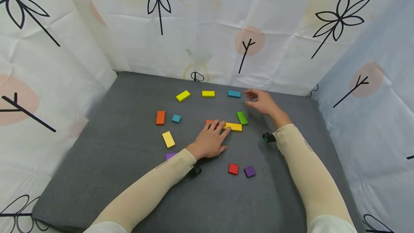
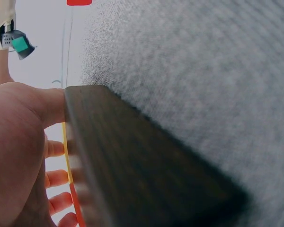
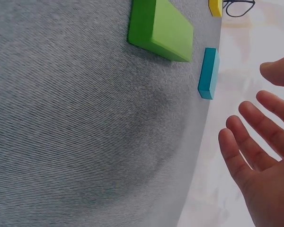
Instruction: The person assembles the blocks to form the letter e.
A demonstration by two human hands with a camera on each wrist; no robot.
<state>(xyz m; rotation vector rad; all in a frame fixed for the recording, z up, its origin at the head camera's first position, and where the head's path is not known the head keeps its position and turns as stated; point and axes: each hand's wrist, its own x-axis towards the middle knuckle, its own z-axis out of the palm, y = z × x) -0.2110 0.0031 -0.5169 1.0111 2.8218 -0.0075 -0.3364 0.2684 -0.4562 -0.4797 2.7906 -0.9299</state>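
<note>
Head camera: a smooth, blue rectangular block (image 1: pixel 234 94) lies just left of the right hand's (image 1: pixel 262 102) fingertips, its long axis running crosswise toward them. The right hand is the nearer of the two, thumb and fingers parted and loosely bent around nothing; the right wrist view shows it apart from the block.

The left hand (image 1: pixel 209 141), fingers spread and not clamped, rests on an orange rectangular block (image 1: pixel 208 121) and a long, flat amber block (image 1: pixel 233 127), set end to end on a crosswise line. A dark brown, wood-grained block (image 2: pixel 132 156) looms beside its thumb in the left wrist view; whether they touch cannot be told.

Between the hands, near the amber block's right end, tilts a smooth green rectangular block (image 1: pixel 242 118). Beyond the left hand lie two bright yellow rectangular blocks (image 1: pixel 183 96) (image 1: pixel 208 94). Nearer the person, right of the left hand, sit a squarish red block (image 1: pixel 233 169) and a squarish purple block (image 1: pixel 249 171), all on a grey cloth-covered table (image 1: pixel 129 175).
</note>
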